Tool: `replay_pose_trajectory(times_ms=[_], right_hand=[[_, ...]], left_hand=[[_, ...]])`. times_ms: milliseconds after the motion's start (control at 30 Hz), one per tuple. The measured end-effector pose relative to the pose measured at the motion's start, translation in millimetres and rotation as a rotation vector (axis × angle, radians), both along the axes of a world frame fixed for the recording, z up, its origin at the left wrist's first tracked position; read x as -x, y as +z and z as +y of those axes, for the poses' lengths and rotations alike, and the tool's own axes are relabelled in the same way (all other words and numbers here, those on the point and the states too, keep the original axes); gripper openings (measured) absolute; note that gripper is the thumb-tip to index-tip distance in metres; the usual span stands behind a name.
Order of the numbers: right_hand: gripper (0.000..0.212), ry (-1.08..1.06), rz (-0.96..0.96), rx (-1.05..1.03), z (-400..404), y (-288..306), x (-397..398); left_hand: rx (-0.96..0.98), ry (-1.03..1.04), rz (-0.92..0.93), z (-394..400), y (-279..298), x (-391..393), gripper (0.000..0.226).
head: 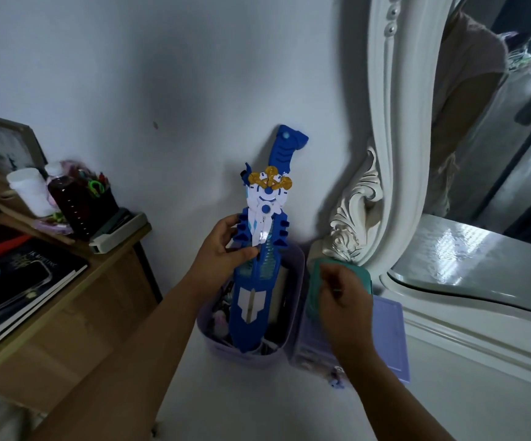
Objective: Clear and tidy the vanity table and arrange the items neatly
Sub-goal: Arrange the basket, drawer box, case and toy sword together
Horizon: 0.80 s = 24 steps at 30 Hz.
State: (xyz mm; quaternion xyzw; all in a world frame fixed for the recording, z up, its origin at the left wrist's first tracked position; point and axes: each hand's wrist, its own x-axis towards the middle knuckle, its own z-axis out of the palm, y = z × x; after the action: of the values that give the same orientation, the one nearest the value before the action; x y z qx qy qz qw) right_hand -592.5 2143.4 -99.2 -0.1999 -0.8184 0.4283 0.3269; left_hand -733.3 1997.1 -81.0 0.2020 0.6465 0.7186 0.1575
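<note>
The left hand (226,246) grips the blue-and-white plastic toy sword (259,249), standing blade-down in the lilac plastic bin (296,272) against the wall. The right hand (342,297) pinches a teal plastic case (313,291) (its far side is hidden). Best to lower the sword straight, handle leaning on the wall, so the bin won't tip.

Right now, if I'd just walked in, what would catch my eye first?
Most likely the blue toy sword with its gold and white crest, standing blade-down in a lilac bin against the wall, gripped by the left hand. Beside it, the right hand holds a teal case over a purple box. To the right rises the ornate white mirror frame.
</note>
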Motion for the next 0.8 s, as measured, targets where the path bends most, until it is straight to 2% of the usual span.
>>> replay_pose_trajectory(times_ms=[200, 467, 600, 800], right_hand=[[0.022, -0.150, -0.045, -0.043, 15.1, -15.1, -43.1], [0.027, -0.210, -0.080, 0.011, 29.4, -17.2, -75.6], [0.024, -0.259, -0.092, 0.041, 36.3, -21.0, -85.6], [0.023, -0.265, -0.106, 0.073, 39.3, -26.4, -102.3]], left_hand=[[0.032, 0.006, 0.143, 14.9, 0.5, -1.6, 0.058], [0.151, 0.002, 0.138, 23.4, -40.8, -23.1, 0.061], [0.229, 0.044, 0.146, 26.0, -46.4, -24.3, 0.053], [0.327, 0.066, 0.320, 21.7, -44.2, -34.3, 0.066]])
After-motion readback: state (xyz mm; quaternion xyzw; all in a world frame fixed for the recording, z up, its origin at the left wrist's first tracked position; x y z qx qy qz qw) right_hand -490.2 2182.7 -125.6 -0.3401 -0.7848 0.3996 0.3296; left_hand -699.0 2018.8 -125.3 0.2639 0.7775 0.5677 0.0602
